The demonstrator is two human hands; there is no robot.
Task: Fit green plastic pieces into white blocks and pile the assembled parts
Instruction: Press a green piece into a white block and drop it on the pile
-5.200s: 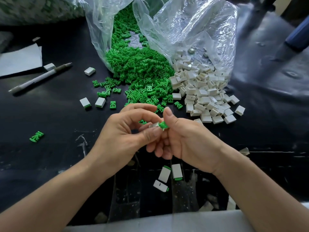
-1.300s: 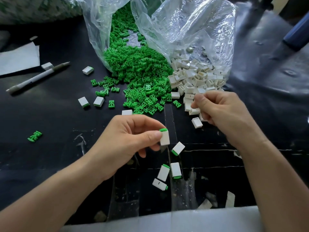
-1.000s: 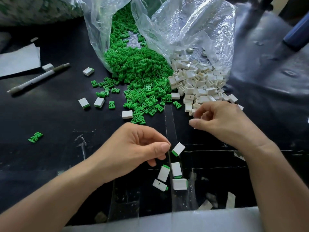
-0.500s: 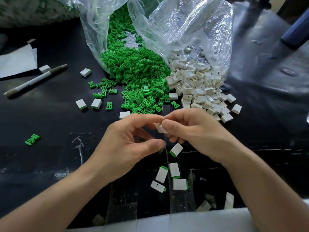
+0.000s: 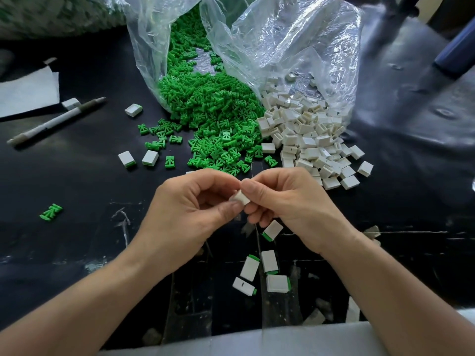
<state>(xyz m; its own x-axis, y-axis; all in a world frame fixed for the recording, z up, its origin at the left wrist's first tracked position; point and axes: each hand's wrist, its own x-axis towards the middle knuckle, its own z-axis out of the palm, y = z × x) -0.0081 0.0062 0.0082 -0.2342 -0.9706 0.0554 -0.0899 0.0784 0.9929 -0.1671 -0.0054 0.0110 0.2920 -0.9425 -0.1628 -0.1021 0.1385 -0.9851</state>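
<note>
My left hand [image 5: 190, 211] and my right hand [image 5: 285, 201] meet in the middle of the black table. Together they pinch one white block [image 5: 240, 198] between thumbs and fingertips. No green piece shows between the fingers. Behind the hands a heap of green plastic pieces [image 5: 213, 119] spills from a clear bag, and a heap of white blocks [image 5: 308, 142] spills from a second bag to its right. Several assembled parts [image 5: 270, 268], white with a green end, lie loosely just below my hands.
The clear plastic bags [image 5: 277, 42] stand open at the back. Two assembled parts [image 5: 138, 158], a stray green piece [image 5: 51, 211], a pen [image 5: 54, 122] and white paper [image 5: 25, 91] lie at the left. A pale foam edge [image 5: 257, 340] runs along the front.
My left hand let go of an assembled part onto the near group. My right hand took a white block from the heap and brought it to the left hand; both now hold it.
</note>
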